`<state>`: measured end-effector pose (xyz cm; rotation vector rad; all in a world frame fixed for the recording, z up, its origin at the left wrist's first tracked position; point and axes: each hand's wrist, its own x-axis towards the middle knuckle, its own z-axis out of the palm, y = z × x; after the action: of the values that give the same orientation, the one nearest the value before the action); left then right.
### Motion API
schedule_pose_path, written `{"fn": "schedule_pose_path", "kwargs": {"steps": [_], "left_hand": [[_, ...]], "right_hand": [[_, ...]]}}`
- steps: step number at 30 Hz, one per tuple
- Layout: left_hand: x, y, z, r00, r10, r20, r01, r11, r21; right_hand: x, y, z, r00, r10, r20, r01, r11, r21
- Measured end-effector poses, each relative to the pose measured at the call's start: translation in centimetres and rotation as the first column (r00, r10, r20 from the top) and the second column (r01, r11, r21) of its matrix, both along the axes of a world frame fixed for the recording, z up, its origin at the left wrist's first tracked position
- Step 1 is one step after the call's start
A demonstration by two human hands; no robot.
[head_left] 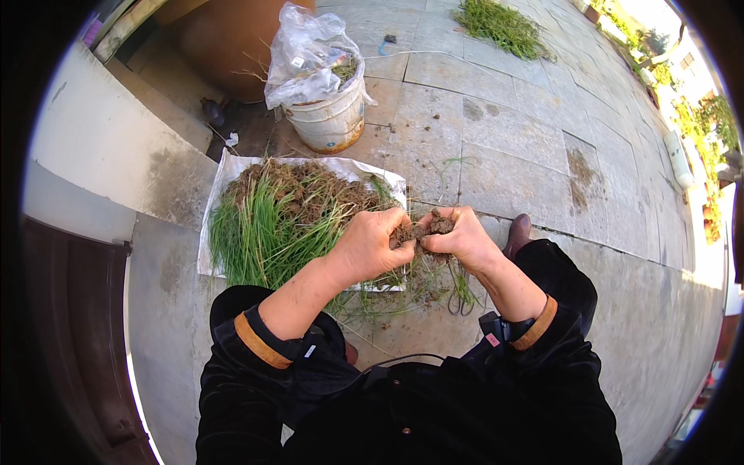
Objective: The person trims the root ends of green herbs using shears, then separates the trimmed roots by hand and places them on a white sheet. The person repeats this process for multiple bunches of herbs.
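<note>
In the head view, my left hand (pixel 372 241) and my right hand (pixel 462 238) meet in front of me, both gripping a brown clump of soil and roots (pixel 440 225). Left of them, a heap of long green grass plants (pixel 261 232) with soil-covered roots (pixel 302 189) lies on a white sheet (pixel 360 167). Beneath my right hand, scissors (pixel 459 303) rest on the ground with their looped handles showing; their blades are partly hidden by loose green stems (pixel 463 285). Soil crumbs and grass bits are scattered below my hands.
A dirty white bucket (pixel 328 125) holding clear plastic and plant scraps stands beyond the sheet. Another pile of green plants (pixel 503 26) lies farther off on the paving. A low white wall (pixel 116 128) runs along the left, and a thin pale cord (pixel 430 52) crosses the paving.
</note>
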<state>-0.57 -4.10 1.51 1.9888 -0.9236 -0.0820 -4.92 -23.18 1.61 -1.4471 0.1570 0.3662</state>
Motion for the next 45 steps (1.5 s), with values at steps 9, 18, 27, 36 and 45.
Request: {"fn": "schedule_pose_path", "kwargs": {"steps": [9, 18, 27, 36, 45], "left_hand": [[0.2, 0.2, -0.5, 0.997, -0.029, 0.068, 0.025, 0.997, 0.067], [1.5, 0.2, -2.2, 0.521, -0.019, -0.853, -0.270, 0.945, -0.186], [0.3, -0.5, -2.3, 0.824, 0.065, -0.562, -0.136, 0.987, -0.086], [-0.4, -0.6, -1.1, 0.989, 0.113, -0.097, -0.113, 0.994, -0.002], [0.3, 0.1, -0.8, 0.983, -0.072, -0.167, 0.077, 0.997, 0.025]], "right_hand": [[0.2, -0.2, -0.3, 0.999, 0.013, -0.033, -0.014, 1.000, -0.013], [0.5, -0.4, -1.2, 0.992, -0.053, -0.115, 0.070, 0.986, 0.153], [0.6, -1.0, -1.1, 0.982, -0.104, -0.160, 0.116, 0.991, 0.065], [0.4, -0.2, -1.4, 0.994, -0.069, -0.090, 0.076, 0.994, 0.084], [0.2, -0.4, -0.7, 0.992, 0.067, -0.106, -0.063, 0.997, 0.039]]}}
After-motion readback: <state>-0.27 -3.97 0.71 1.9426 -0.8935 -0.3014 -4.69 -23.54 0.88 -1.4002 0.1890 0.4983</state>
